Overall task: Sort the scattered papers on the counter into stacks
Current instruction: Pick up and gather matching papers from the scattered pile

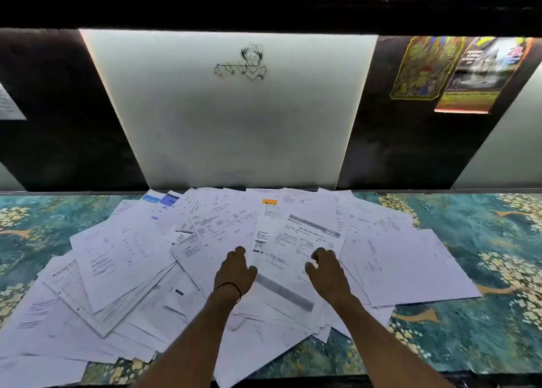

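Both hands reach out over the papers (123,258), which lie loose and overlapping across the counter (484,241), fanned out to both sides of the hands, beyond them and under the forearms. The left hand (236,270) rests palm down on the pile with its fingers bent and its thumb out toward the right hand. A dark band (231,286) circles its wrist. The right hand (325,270) sits just beside it, also palm down, with its fingers curled onto the sheets and its thumb pointing toward the left hand. Whether either hand pinches a sheet or only presses on the pile cannot be told, since the fingertips are hidden under the knuckles. Between the two hands and just beyond them lies a sheet (308,232) with a grey header bar, tilted, and its near part runs under the right hand. Beyond the left hand's fingers lie printed forms, and further out is an orange tab (269,202). Far beyond and left of the left hand are blue-headed sheets (168,200). The counter's teal floral surface shows on either side of the heap. Well beyond the hands stands a white panel (228,109) bearing a line drawing (245,63), and up to the right of the right hand hang two posters (425,67).
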